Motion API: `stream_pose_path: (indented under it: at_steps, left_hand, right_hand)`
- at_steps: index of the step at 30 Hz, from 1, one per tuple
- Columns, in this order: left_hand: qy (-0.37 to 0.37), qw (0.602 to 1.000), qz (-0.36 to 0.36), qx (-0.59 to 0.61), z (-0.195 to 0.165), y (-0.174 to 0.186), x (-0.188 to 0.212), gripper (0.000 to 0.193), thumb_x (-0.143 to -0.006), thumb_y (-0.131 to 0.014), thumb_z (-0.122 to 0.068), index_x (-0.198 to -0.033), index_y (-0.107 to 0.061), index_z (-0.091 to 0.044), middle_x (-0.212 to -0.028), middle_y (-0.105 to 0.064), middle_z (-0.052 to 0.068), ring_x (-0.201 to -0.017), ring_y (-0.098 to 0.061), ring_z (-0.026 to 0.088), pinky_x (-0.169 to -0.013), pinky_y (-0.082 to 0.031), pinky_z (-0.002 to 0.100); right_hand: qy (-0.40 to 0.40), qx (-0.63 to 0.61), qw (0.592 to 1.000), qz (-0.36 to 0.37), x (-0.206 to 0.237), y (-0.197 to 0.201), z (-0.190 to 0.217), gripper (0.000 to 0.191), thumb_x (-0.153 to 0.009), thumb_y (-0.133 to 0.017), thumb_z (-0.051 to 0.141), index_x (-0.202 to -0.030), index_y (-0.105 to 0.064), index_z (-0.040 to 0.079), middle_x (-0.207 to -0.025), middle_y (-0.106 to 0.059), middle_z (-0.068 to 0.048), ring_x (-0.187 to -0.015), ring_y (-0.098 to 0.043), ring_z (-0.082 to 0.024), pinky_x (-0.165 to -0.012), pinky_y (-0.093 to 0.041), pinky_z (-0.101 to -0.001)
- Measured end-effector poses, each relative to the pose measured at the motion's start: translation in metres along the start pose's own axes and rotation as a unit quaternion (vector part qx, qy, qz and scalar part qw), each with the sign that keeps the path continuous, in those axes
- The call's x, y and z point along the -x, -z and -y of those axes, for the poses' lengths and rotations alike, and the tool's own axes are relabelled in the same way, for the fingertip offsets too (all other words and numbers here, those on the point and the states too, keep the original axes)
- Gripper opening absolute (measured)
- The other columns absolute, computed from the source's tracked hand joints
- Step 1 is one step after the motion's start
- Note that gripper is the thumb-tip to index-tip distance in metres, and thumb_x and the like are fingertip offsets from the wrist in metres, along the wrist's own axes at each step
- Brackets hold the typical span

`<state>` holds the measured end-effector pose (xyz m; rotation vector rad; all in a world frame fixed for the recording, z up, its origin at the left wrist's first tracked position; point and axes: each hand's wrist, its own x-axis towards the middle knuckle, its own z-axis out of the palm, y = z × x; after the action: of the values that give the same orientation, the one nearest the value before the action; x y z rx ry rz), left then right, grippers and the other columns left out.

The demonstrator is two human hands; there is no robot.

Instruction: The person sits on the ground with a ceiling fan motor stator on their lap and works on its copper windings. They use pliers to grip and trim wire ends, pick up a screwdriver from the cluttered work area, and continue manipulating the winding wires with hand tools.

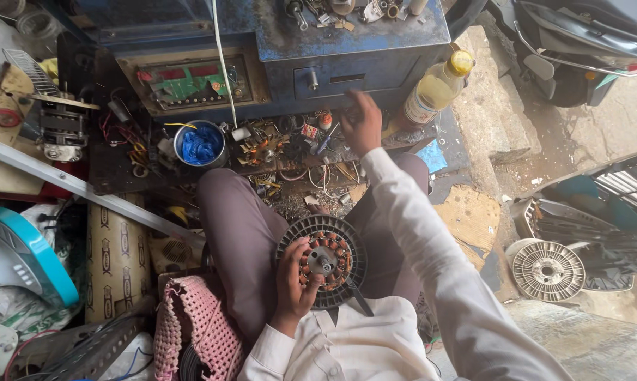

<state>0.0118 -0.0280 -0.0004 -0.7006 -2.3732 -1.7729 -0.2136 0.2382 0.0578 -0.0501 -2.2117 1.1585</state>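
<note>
Sitting at a cluttered repair bench, a person in a white shirt steadies a round motor stator (323,259) with copper windings in the lap, the left hand (295,282) clasped around its near left edge, thumb across the windings. The right hand (361,125) stretches forward into a litter of small parts and wires on the low shelf, below a blue machine (347,42); whether its fingers have closed on anything cannot be told. A yellow liquid bottle (435,90) stands just right of that hand, a blue-lined tin (200,144) to its left.
</note>
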Motion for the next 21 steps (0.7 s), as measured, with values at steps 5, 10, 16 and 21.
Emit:
stream_pose_path:
  at_steps: [5,10,16,21]
  left_hand:
    - [-0.047,0.998,-0.013,-0.039,-0.002,0.0,0.0,0.063,-0.103,-0.057,-0.05,-0.141,-0.052,-0.001,-0.143,-0.056,0.02,-0.13,-0.06,0.036,-0.108,-0.049,0.044]
    - [-0.011,1.0,-0.006,-0.004,-0.005,-0.001,-0.002,0.065,-0.1,-0.058,-0.05,-0.14,-0.052,0.001,-0.141,-0.057,0.021,-0.125,-0.062,0.035,-0.104,-0.05,0.043]
    - [-0.027,0.999,-0.008,-0.022,-0.005,-0.003,0.003,0.061,-0.103,-0.055,-0.049,-0.14,-0.053,-0.001,-0.143,-0.057,0.02,-0.131,-0.059,0.036,-0.109,-0.048,0.044]
    - [-0.052,0.998,-0.009,-0.029,-0.003,-0.008,0.006,0.061,-0.106,-0.053,-0.05,-0.141,-0.052,0.0,-0.143,-0.056,0.02,-0.133,-0.058,0.037,-0.111,-0.046,0.045]
  right_hand:
    - [0.062,0.126,0.99,0.022,-0.03,-0.001,0.007,0.044,-0.083,-0.082,0.015,-0.124,-0.066,0.016,-0.115,-0.069,-0.015,-0.106,-0.066,-0.038,-0.09,-0.053,-0.0465]
    - [-0.027,0.142,0.988,0.056,-0.019,-0.013,-0.008,0.067,-0.078,-0.078,0.015,-0.141,-0.054,0.009,-0.108,-0.067,-0.021,-0.098,-0.064,-0.044,-0.081,-0.051,-0.0516]
    - [-0.032,-0.038,0.999,0.018,0.065,0.018,-0.03,0.06,-0.084,-0.073,0.008,-0.141,-0.054,0.001,-0.122,-0.068,-0.024,-0.108,-0.071,-0.04,-0.088,-0.055,-0.0432]
    - [-0.282,-0.163,0.944,-0.045,0.121,0.092,-0.078,0.042,-0.093,-0.068,0.019,-0.132,-0.062,0.003,-0.106,-0.074,-0.014,-0.09,-0.072,-0.03,-0.074,-0.056,-0.0354]
